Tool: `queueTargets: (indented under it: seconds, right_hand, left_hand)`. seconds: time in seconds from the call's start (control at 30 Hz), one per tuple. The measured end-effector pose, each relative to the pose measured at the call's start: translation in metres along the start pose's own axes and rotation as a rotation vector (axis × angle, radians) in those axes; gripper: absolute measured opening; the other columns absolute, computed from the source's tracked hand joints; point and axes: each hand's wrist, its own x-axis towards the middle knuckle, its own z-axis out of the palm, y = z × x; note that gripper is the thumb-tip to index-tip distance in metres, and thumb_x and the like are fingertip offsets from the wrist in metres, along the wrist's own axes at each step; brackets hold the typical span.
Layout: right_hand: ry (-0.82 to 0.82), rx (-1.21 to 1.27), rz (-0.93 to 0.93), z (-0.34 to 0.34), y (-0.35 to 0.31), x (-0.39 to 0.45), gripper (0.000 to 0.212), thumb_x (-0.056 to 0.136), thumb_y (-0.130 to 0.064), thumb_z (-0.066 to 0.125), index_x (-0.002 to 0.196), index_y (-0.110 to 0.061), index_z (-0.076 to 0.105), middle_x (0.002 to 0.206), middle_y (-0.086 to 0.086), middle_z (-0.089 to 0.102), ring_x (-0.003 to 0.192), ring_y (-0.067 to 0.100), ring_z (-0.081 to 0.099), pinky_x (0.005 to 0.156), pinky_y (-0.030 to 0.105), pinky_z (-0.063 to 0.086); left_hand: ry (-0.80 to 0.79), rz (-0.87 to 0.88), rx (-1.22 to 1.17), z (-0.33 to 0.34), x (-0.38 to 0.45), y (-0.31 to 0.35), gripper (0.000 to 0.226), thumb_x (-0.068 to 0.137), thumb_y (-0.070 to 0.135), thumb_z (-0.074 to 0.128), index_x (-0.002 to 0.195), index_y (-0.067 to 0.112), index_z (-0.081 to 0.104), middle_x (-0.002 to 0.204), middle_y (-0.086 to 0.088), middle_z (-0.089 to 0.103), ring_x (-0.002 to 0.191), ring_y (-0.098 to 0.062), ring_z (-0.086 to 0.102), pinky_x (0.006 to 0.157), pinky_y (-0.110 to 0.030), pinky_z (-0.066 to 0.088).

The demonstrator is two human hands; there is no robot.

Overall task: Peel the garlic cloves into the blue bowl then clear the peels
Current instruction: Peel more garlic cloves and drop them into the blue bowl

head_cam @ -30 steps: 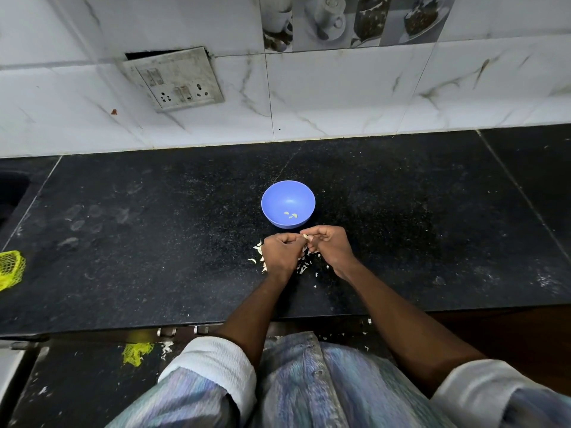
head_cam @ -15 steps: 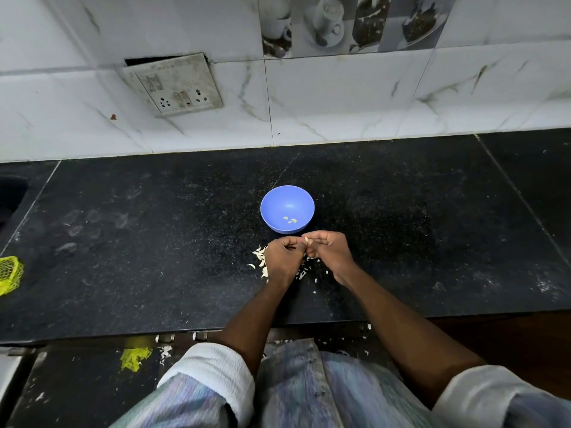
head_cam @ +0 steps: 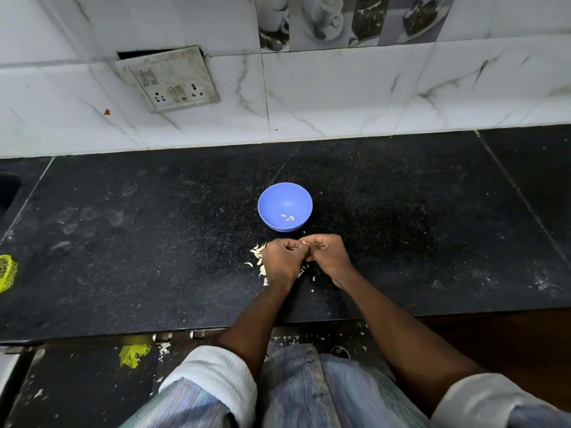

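a black stone counter (head_cam: 123,242) spreads out under and around both hands, with a white marbled tile wall (head_cam: 340,97) rising beyond them and a grimy switch-and-socket plate (head_cam: 168,78) set in it, up and to the left of the hands. the person's forearms reach in from rolled white sleeves (head_cam: 213,378) near the bottom edge. just ahead of the knuckles sits the blue bowl (head_cam: 284,206), upright, close to the hands but not touching them, with three peeled garlic cloves (head_cam: 288,217) lying in its bottom. the left hand (head_cam: 282,262) and right hand (head_cam: 329,256) are brought together over the counter, fingers curled inward, knuckles nearly meeting. between their fingertips a small pale garlic clove (head_cam: 304,242) shows, pinched by the right hand; the left fingers close in on it too (how much of it they actually grip is hidden). papery white peels (head_cam: 259,256) lie scattered on the counter just left of and beneath the left hand, with a few flecks under the right wrist. far off to the left of the hands, at the frame's edge, lies a yellow mesh bag (head_cam: 6,273).
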Motion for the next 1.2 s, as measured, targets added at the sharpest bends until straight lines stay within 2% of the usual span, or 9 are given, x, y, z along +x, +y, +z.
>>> queueTargets:
  seconds: [0.17, 0.33, 0.47, 0.57, 0.67, 0.77, 1.0, 1.1, 1.2]
  right_hand:
    - [0.001, 0.151, 0.046, -0.004, -0.008, 0.005, 0.016, 0.097, 0.0, 0.062, 0.102, -0.004, 0.077, 0.09, 0.008, 0.08, 0.077, 0.016, 0.072, 0.068, 0.024, 0.058]
    - [-0.021, 0.256, 0.082, -0.004, -0.007, 0.005, 0.018, 0.098, -0.002, 0.061, 0.106, 0.0, 0.076, 0.097, 0.018, 0.078, 0.079, 0.019, 0.068, 0.072, 0.028, 0.056]
    - [-0.001, 0.341, 0.135, -0.004, -0.014, 0.006, 0.02, 0.096, 0.003, 0.057, 0.099, -0.001, 0.076, 0.076, 0.013, 0.07, 0.064, 0.012, 0.059, 0.064, 0.025, 0.049]
    - [0.041, 0.385, 0.183, -0.003, -0.016, 0.008, 0.023, 0.095, 0.006, 0.051, 0.097, 0.002, 0.074, 0.07, 0.008, 0.062, 0.058, 0.012, 0.052, 0.058, 0.023, 0.042]
    - [0.075, 0.338, 0.18, -0.004, -0.016, 0.011, 0.021, 0.097, 0.003, 0.051, 0.094, 0.003, 0.072, 0.067, 0.005, 0.06, 0.057, 0.012, 0.049, 0.055, 0.023, 0.039]
    - [0.162, 0.319, 0.167, -0.002, -0.013, 0.011, 0.016, 0.096, 0.003, 0.058, 0.096, 0.003, 0.074, 0.069, 0.007, 0.064, 0.059, 0.011, 0.054, 0.056, 0.021, 0.044]
    - [0.27, 0.203, 0.143, -0.009, -0.008, 0.01, 0.017, 0.088, 0.005, 0.069, 0.098, -0.004, 0.079, 0.079, 0.011, 0.075, 0.063, 0.009, 0.061, 0.06, 0.018, 0.052]
    - [0.265, 0.167, 0.135, -0.003, -0.002, 0.011, 0.021, 0.093, 0.007, 0.058, 0.1, 0.0, 0.076, 0.077, 0.013, 0.073, 0.063, 0.012, 0.061, 0.059, 0.021, 0.052]
    - [0.265, 0.07, 0.077, 0.002, -0.004, 0.011, 0.015, 0.094, -0.002, 0.065, 0.098, -0.005, 0.079, 0.075, 0.009, 0.075, 0.06, 0.009, 0.063, 0.06, 0.024, 0.051]
  left_hand:
    - [-0.019, 0.022, -0.048, 0.0, 0.005, 0.002, 0.015, 0.084, 0.026, 0.08, 0.071, 0.019, 0.076, 0.062, 0.008, 0.073, 0.056, -0.005, 0.066, 0.062, -0.027, 0.057]
    - [-0.045, -0.001, -0.09, 0.001, 0.006, 0.004, 0.015, 0.088, 0.028, 0.078, 0.078, 0.017, 0.078, 0.066, 0.008, 0.075, 0.059, -0.004, 0.068, 0.064, -0.023, 0.055]
    - [-0.05, -0.038, -0.156, -0.001, 0.009, 0.003, 0.013, 0.09, 0.023, 0.072, 0.081, 0.018, 0.078, 0.072, 0.004, 0.077, 0.065, -0.011, 0.07, 0.07, -0.035, 0.061]
    - [0.008, -0.024, -0.115, -0.005, 0.008, 0.007, 0.012, 0.093, 0.02, 0.07, 0.083, 0.018, 0.077, 0.074, 0.005, 0.076, 0.068, -0.008, 0.068, 0.07, -0.028, 0.056]
    - [-0.005, 0.013, 0.026, -0.007, 0.01, 0.004, 0.015, 0.089, 0.02, 0.069, 0.077, 0.022, 0.077, 0.067, 0.015, 0.071, 0.065, -0.001, 0.065, 0.065, -0.021, 0.05]
    - [-0.034, 0.024, 0.172, -0.008, 0.007, 0.01, 0.022, 0.083, 0.024, 0.071, 0.061, 0.024, 0.067, 0.057, 0.016, 0.064, 0.056, -0.001, 0.059, 0.061, -0.026, 0.05]
    - [-0.079, 0.085, 0.265, -0.004, 0.007, 0.006, 0.019, 0.086, 0.012, 0.067, 0.082, 0.028, 0.077, 0.075, 0.015, 0.074, 0.072, -0.008, 0.07, 0.069, -0.031, 0.058]
    - [-0.031, 0.099, 0.301, -0.004, 0.006, 0.01, 0.015, 0.09, 0.019, 0.067, 0.084, 0.024, 0.08, 0.078, 0.006, 0.077, 0.074, -0.02, 0.071, 0.067, -0.034, 0.058]
    - [-0.004, 0.126, 0.351, -0.004, 0.008, 0.013, 0.013, 0.086, 0.025, 0.072, 0.075, 0.022, 0.079, 0.075, 0.004, 0.076, 0.071, -0.022, 0.07, 0.064, -0.036, 0.058]
